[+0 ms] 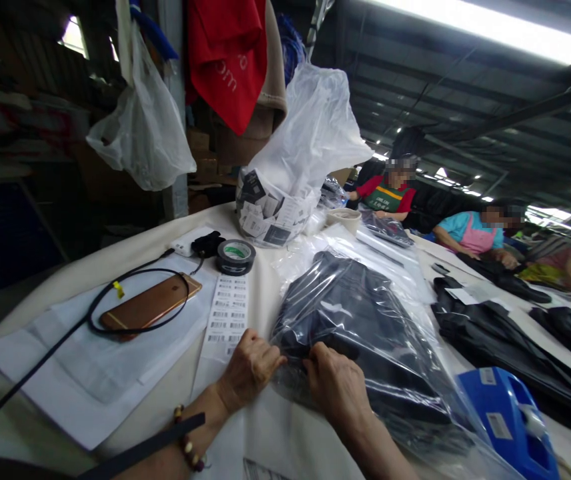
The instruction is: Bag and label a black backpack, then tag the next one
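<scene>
A folded black garment in a clear plastic bag (365, 327) lies on the table before me. My left hand (253, 367) is closed at the bag's near left edge, thumb against the film. Closed fingers of my right hand (335, 380) pinch the plastic close by, over the garment's lower left part. Beside my left hand runs a strip of barcode stickers (228, 310), partly under my wrist. A roll of black tape (235, 257) rests at the top of that strip. My left wrist wears a beaded bracelet.
A copper-coloured phone (150, 307) and looped black cable lie on papers at left. A bag of printed tags (280, 207) stands at the back. A blue plastic jug (510, 420) is at right. Co-workers handle black garments (495, 327) farther right.
</scene>
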The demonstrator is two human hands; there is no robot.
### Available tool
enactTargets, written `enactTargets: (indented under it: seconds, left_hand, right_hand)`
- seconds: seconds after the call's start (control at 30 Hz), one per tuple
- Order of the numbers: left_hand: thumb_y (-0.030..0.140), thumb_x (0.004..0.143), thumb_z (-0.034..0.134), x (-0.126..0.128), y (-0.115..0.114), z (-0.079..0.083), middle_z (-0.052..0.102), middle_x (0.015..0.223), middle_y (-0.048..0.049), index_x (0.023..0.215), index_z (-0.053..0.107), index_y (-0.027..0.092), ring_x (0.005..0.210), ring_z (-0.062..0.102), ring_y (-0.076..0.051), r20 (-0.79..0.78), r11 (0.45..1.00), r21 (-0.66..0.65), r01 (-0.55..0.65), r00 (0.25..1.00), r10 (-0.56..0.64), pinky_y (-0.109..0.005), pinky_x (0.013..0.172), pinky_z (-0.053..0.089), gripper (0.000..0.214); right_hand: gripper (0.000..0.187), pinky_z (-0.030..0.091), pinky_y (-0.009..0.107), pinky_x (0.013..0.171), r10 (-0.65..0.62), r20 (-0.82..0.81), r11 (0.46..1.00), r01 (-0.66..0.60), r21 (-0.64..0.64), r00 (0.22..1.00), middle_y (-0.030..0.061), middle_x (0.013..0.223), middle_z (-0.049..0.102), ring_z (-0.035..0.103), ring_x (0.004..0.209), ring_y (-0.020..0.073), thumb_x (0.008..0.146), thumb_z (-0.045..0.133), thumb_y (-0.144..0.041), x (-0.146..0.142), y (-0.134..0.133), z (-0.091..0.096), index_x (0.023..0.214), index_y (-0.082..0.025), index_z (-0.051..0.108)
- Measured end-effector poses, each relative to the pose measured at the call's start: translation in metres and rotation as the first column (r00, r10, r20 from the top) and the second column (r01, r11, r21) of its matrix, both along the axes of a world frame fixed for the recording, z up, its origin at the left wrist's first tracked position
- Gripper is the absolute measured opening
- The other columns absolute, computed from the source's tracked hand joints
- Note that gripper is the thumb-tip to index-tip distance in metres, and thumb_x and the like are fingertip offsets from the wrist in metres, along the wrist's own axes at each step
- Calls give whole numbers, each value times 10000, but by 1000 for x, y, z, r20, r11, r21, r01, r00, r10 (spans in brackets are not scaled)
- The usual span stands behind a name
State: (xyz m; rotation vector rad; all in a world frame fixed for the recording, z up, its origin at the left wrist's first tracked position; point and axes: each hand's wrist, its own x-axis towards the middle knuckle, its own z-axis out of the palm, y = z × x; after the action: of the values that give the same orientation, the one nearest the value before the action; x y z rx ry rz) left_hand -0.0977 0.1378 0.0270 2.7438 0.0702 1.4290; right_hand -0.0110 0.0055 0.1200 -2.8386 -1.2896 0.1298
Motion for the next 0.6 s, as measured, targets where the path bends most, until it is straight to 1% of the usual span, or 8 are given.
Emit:
enactTargets:
  seconds: [0.07,0.2,0.27,0.33,0.4,0.47,0.53,0.6]
  left_hand:
    - [194,950,393,0,0,1,476,494,39,607,448,191,490,411,-139,2,1000,4,1,1000,-1,-312,622,308,348]
    - [171,942,408,0,1,4,466,485,43,595,449,186,481,410,-132,8,999,36,-4,1000,4,-305,608,310,350]
    - [170,940,413,0,1,6,466,486,43,589,446,187,478,412,-131,9,998,54,-10,1000,10,-302,601,309,353]
    - [165,936,415,0,1,6,467,487,44,589,447,188,475,417,-131,-1,998,55,-4,1000,4,-300,597,308,350]
    - [154,932,410,-1,0,7,476,497,44,600,451,189,478,432,-133,-26,999,34,12,1000,-11,-303,604,312,336]
    - [139,926,404,-3,0,7,501,524,43,640,468,188,499,466,-133,-32,999,-19,33,999,-33,-305,618,322,297]
    - [138,917,408,-4,1,5,544,584,34,713,494,183,542,509,-132,-15,995,-92,42,999,-44,-305,644,342,226]
    - [156,905,422,-4,2,3,572,654,15,805,516,177,608,543,-142,22,989,-149,11,1000,-7,-305,667,368,138]
  right_hand:
    - [40,358,282,629,-53,35,999,53,0,998,64,826,688,657,783,227,863,528,-215,1,1,2,858,-187,555]
    - [260,344,289,596,-144,85,988,139,66,986,88,766,693,663,753,274,780,645,-358,12,-2,6,928,-178,528]
    - [218,338,278,584,-152,86,983,142,113,985,64,752,690,661,727,254,772,655,-313,20,-7,5,901,-188,530]
    - [133,334,264,567,-136,125,975,110,195,983,34,724,673,647,678,214,768,637,-203,27,-16,0,847,-192,531]
    - [86,337,258,556,-81,242,942,-5,337,967,16,687,631,608,629,176,780,578,-126,29,-32,-9,773,-191,522]
    - [117,360,263,581,4,385,866,-196,460,923,19,692,596,566,624,154,829,488,-107,26,-53,-22,755,-189,528]
    - [158,398,291,688,89,503,794,-366,485,860,45,807,619,575,737,166,872,424,-131,20,-76,-38,868,-179,575]
    - [271,380,349,863,136,602,783,-457,421,787,71,1025,636,569,957,199,868,409,-126,15,-97,-55,1075,-173,576]
